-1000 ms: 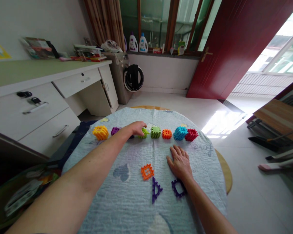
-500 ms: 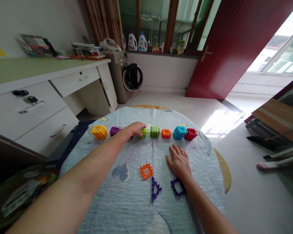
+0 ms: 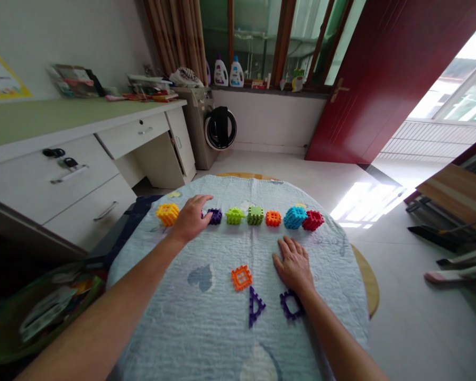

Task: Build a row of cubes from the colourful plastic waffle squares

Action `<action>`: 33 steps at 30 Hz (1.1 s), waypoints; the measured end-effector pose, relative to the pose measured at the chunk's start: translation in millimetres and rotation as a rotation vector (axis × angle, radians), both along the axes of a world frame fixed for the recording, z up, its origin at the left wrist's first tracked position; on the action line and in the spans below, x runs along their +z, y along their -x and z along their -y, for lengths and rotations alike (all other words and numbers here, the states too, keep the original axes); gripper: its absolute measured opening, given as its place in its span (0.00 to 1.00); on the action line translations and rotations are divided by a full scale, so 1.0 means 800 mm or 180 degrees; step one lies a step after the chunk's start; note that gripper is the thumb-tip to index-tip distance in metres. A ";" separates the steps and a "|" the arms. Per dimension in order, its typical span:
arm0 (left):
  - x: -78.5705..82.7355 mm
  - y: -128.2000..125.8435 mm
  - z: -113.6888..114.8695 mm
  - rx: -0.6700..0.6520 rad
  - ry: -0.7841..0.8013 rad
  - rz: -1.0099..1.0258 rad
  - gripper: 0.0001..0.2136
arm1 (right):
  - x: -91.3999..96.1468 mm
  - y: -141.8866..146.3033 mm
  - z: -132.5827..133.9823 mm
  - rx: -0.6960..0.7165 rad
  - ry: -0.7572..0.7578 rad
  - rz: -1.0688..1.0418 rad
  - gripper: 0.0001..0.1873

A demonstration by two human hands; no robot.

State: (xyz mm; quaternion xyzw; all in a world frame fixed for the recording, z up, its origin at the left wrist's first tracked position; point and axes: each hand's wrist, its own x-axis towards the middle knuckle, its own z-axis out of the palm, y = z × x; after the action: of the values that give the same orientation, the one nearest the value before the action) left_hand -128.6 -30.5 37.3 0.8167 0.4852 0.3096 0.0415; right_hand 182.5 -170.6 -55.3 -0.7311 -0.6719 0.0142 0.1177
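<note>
A row of plastic block cubes lies across the far side of a round table under a pale blue quilted cloth [image 3: 222,328]: yellow [image 3: 167,213], purple [image 3: 214,216], lime green [image 3: 235,215], green [image 3: 255,215], orange [image 3: 273,218], blue [image 3: 294,217], red [image 3: 313,220]. My left hand [image 3: 191,217] hovers with fingers spread between the yellow and purple cubes, hiding whatever lies beneath it. My right hand [image 3: 294,264] rests flat on the cloth, palm down. Near it lie a flat orange square piece [image 3: 241,277], a purple triangle piece [image 3: 256,307] and a purple square piece [image 3: 289,306].
A white desk with drawers [image 3: 75,159] stands to the left, keys hanging from a drawer. A washing machine [image 3: 210,127] sits at the back under a window sill with detergent bottles. A red door [image 3: 381,79] is open on the right; tiled floor surrounds the table.
My left hand has let go of the lime green cube and moved left, opening over the spot between the yellow and purple cubes. My right hand has stayed flat.
</note>
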 end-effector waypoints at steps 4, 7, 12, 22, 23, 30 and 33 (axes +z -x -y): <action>-0.032 -0.003 0.097 -0.0328 0.0128 0.0103 0.14 | -0.002 -0.001 -0.001 -0.0014 0.0005 0.0000 0.27; -0.056 -0.024 0.166 -0.0802 0.0426 0.0089 0.11 | -0.003 -0.001 -0.002 -0.0012 0.0001 -0.0005 0.27; -0.072 -0.057 0.236 -0.1519 0.0782 -0.0341 0.10 | -0.003 -0.001 -0.001 -0.0013 0.0002 -0.0012 0.27; -0.066 -0.107 0.248 -0.1487 0.0914 -0.1224 0.17 | 0.000 0.001 0.002 -0.0033 -0.0085 0.0006 0.26; -0.065 -0.110 0.247 -0.1457 0.0918 -0.1315 0.14 | 0.000 0.001 0.002 -0.0035 -0.0079 0.0005 0.26; -0.051 -0.133 0.245 -0.1152 0.0686 -0.1432 0.05 | -0.002 -0.002 0.000 -0.0041 -0.0061 -0.0067 0.25; -0.049 -0.161 0.256 -0.1510 0.0682 -0.1228 0.12 | -0.003 -0.005 -0.002 -0.0045 -0.0049 -0.0170 0.24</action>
State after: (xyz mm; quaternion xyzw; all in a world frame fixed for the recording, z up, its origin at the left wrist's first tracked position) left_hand 0.5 -235.6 -2.1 0.9416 0.3100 0.0779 0.1055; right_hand 186.7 -169.4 -57.6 -0.7343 -0.6634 0.0277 0.1414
